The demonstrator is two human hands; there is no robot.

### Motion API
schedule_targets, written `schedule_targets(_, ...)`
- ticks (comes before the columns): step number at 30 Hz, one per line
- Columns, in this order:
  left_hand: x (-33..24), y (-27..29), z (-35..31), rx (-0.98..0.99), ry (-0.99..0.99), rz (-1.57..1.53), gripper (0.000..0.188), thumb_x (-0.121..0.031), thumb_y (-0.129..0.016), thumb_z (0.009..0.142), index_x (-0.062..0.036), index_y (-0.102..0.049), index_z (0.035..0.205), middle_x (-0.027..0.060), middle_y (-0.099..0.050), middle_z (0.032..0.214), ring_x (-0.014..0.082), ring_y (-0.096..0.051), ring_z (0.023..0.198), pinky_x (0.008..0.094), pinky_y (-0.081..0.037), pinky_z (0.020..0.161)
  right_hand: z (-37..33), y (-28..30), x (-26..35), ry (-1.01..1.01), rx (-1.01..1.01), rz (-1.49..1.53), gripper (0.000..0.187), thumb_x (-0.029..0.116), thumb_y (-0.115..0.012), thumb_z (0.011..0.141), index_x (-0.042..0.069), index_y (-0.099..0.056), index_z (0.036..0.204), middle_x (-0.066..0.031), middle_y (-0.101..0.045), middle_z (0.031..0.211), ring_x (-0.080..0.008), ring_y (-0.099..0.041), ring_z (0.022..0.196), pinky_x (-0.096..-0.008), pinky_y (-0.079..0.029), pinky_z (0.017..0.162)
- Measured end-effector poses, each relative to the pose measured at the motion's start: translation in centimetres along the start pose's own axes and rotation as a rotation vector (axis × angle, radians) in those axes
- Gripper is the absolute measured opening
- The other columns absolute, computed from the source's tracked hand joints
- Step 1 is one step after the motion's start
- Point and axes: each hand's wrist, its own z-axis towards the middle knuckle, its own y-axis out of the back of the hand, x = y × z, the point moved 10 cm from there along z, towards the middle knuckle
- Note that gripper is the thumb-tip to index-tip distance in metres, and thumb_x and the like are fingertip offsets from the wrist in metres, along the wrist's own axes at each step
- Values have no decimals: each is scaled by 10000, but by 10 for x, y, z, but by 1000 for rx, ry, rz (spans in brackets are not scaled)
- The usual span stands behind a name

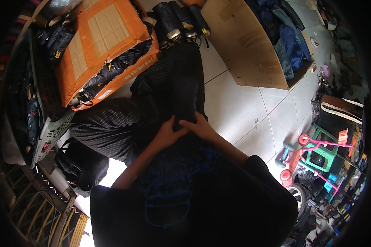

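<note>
In front of my body, both hands close in on a long black cloth item [183, 96], whose outline blends into my dark clothing. My left hand [168, 134] grips its near end from the left, thumb pointing inward. From the other side my right hand [200, 126] holds the same end, and the two thumbs nearly meet. The fingers under the cloth are hidden. Beyond my legs lie several folded black umbrellas [174, 18] with light-coloured ends. An orange-taped carton [104, 25] at the upper left has a torn side showing more black umbrellas [107, 73].
An open cardboard box [251, 53] of blue and dark cloth stands at the upper right on the tiled floor [243, 108]. A plastic crate [49, 133] is at the left, above a metal lattice gate [39, 206]. A child's tricycle [294, 158] and clutter fill the right side.
</note>
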Motion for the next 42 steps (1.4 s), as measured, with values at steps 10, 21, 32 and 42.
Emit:
schedule_targets(10,-17,25,3,-102,-221,-205,574,-250,-690,897,61,-497,1340,168,-484,1364,251,-469,1292,371,-359,1092,-5,-2,6,163,222,319,736,268,-681,924,23,-302,1506,-157,-503,1404,-231,-474,1303,-353,-379,1083)
schedule_targets(21,-24,36,18,-180,-35,-768,374,-221,-636,953,23,-566,1228,145,-657,1192,220,-623,1097,329,-472,977,7,-13,2,222,14,-57,768,219,-762,851,30,-360,1478,-189,-526,1367,-245,-504,1276,-360,-409,1054)
schedule_targets(32,-25,26,19,-279,-89,-823,338,-106,-714,883,45,-573,1150,142,-698,1055,220,-676,1004,332,-529,912,3,-21,-10,84,75,125,673,259,-724,844,-50,-455,1379,-214,-658,1149,-299,-650,1082,-349,-494,909)
schedule_targets(42,-15,26,12,-325,-118,-690,374,-98,-698,886,59,-548,1190,147,-705,1071,241,-676,1030,339,-514,951,6,-22,-13,81,-32,-105,681,229,-661,871,-44,-389,1434,-178,-664,1124,-234,-663,980,-338,-507,842)
